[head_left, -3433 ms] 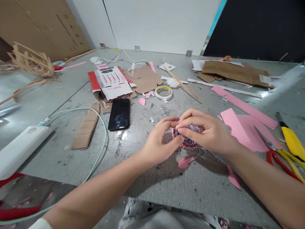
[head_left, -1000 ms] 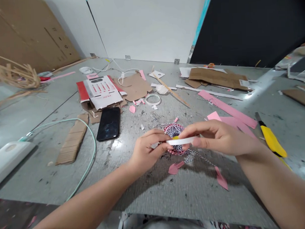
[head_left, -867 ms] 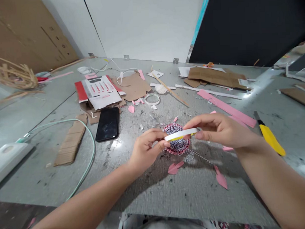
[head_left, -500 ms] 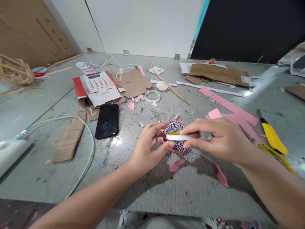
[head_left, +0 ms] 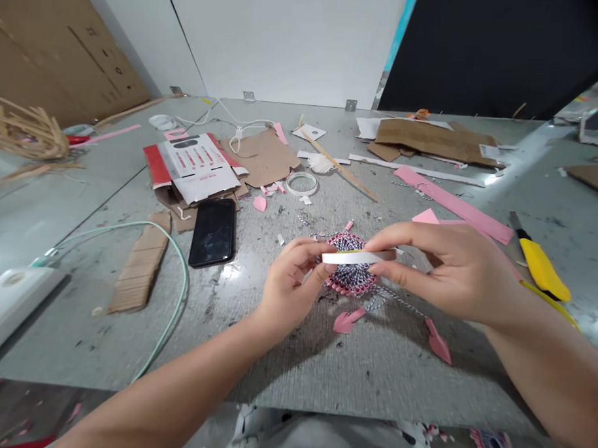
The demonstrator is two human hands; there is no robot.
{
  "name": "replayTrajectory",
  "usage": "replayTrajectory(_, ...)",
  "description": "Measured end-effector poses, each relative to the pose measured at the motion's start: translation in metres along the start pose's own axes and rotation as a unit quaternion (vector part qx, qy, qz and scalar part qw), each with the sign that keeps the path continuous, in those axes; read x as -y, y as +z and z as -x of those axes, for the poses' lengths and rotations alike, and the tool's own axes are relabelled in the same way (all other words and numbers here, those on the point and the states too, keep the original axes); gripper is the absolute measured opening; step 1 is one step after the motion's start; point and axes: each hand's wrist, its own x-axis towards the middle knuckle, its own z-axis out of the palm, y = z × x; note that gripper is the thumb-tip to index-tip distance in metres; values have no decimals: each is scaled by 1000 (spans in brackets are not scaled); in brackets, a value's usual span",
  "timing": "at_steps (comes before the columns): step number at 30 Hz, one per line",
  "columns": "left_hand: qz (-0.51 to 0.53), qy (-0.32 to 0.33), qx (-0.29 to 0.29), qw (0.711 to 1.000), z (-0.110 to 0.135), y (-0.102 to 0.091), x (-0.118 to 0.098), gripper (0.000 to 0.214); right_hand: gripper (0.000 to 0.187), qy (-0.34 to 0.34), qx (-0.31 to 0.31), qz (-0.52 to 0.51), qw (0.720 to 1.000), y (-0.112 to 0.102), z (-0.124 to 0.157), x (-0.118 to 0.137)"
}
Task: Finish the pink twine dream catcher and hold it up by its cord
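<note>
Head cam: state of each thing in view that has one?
Left hand, holding twine-wrapped pink disc at its edge
Right hand, pinching white tape strip above the disc
Tape roll, lying flat
Phone, face up, screen dark
Utility knife, blade out
Printed carton, opened flat

Bright, even indoor light fills the view, with soft shadows falling on the grey table (head_left: 382,371) beneath the left hand (head_left: 291,286) and the right hand (head_left: 442,268). Glare whitens a patch just below the phone (head_left: 211,232) and a streak towards the table's far right corner. Wide-angle distortion makes the white wall panels (head_left: 292,41) lean towards the edges, and the corners look softer than the sharper centre.
</note>
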Motion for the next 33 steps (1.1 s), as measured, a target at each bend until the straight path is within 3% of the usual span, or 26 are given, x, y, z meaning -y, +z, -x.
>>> replayTrajectory(2, 21, -9, -12, 1000, 0, 2, 0, 22, 12, 27, -21, 6, 999, 2, 2, 1)
replayTrajectory(6, 14, -18, -41, 999, 1, 3, -2, 24, 25, 140, -112, -55, 982, 13, 3, -1)
replayTrajectory(11, -58, 47, 19, 997, 3, -2, -10, 19, 24, 213, -84, -201, 952, 27, 1, -1)
replayTrajectory(14, -83, 114, 67, 988, 3, -4, -15, 33, 24, 188, -42, -199, 961, 35, 2, 4)
replayTrajectory(16, -96, 139, 69, 983, 2, -4, -17, 32, 25, 152, -26, -166, 974, 40, 4, 8)
replayTrajectory(20, -126, 140, 49, 981, 1, -2, -19, 11, 33, 120, -54, -128, 983, 46, 8, 11)
replayTrajectory(26, -144, 139, 37, 979, 3, 0, -22, 11, 15, 28, -51, -5, 998, 45, 6, 11)
replayTrajectory(33, -183, 156, 42, 970, 6, -1, -18, 15, 18, 39, -10, 17, 999, 41, 6, 12)
